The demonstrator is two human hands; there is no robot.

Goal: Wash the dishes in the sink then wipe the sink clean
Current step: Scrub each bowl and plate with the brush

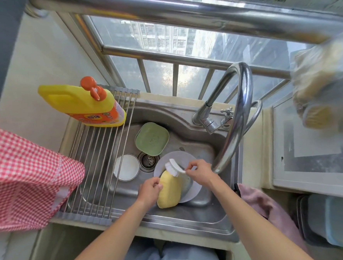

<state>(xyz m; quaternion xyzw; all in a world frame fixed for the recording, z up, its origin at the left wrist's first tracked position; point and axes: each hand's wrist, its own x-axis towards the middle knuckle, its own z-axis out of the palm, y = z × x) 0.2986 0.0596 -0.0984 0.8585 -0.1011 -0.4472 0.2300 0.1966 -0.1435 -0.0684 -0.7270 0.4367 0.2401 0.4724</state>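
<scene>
Over the sink (186, 117), the left hand (149, 189) grips a yellow dish (168, 192) while the right hand (199, 172) pinches a white brush (174, 167) against it (scrubbing underway, seemingly); next, probably rinsing.

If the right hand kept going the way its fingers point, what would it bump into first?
Probably the yellow dish held by the left hand: the right hand points its brush leftward at it.

Orange label on detergent bottle (89, 106) blurred; no text legible
</scene>
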